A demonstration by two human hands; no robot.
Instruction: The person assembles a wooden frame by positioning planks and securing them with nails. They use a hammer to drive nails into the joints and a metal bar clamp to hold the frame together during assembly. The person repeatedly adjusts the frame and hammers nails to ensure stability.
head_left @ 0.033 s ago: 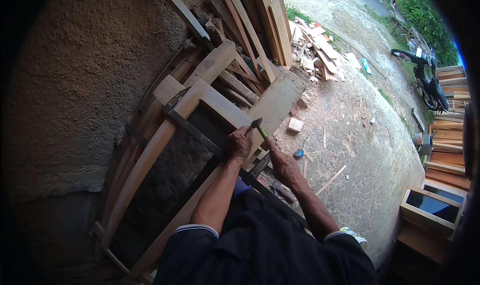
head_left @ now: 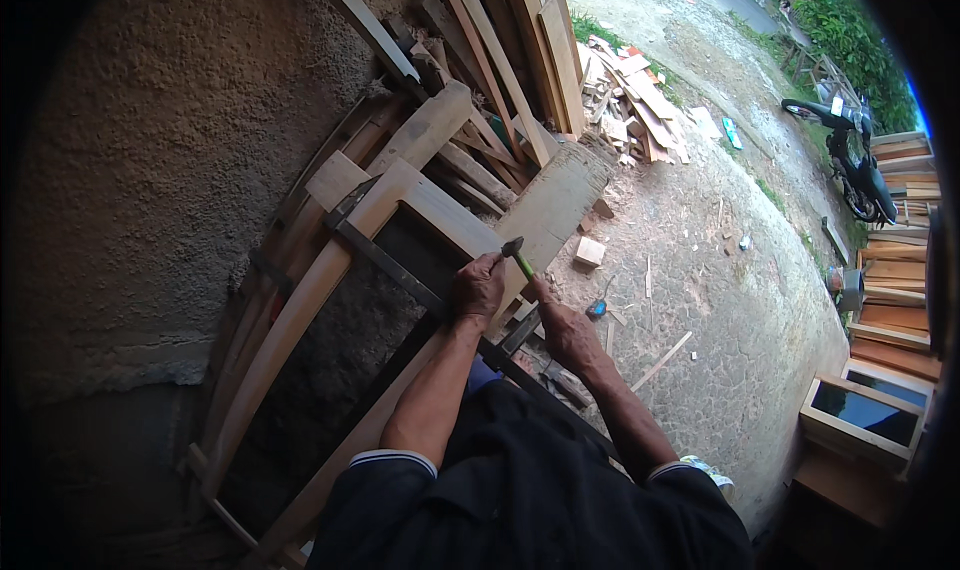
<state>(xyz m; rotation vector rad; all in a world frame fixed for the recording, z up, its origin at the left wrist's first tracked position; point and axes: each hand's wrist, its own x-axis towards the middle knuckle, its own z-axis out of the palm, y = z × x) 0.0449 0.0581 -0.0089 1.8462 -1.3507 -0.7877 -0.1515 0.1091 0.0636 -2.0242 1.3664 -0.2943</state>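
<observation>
Grasps hammer [head_left: 520, 258], mid-dial, in right hand [head_left: 571, 336] over wooden frame [head_left: 452, 216]; cannot tell grip of left hand [head_left: 477, 288]. Faces black bar [head_left: 392, 268] at nine o'clock, woodpile [head_left: 640, 105] at one, tape measure [head_left: 597, 308] at four.

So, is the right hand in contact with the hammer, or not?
Touching. The head view shows the right hand closed around the green handle of the hammer.
</observation>
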